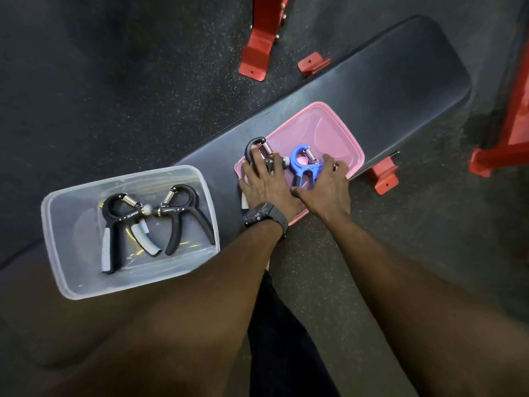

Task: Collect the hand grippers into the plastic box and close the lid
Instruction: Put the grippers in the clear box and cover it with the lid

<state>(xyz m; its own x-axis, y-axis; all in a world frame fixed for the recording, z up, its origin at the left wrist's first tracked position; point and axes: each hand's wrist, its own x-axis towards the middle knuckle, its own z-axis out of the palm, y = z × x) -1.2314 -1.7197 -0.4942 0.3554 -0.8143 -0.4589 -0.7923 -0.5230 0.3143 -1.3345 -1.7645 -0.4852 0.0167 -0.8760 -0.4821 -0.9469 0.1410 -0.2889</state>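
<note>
On a dark bench [386, 81], a clear box [54, 224] sits at the left holding two black grippers [114, 222] [183, 216] side by side. To its right lies the pink lid [323, 130], carrying two more. The left hand [266, 184] lies spread over a black gripper [253, 147]; the right hand [326, 187] curls around a blue gripper [300, 164].
</note>
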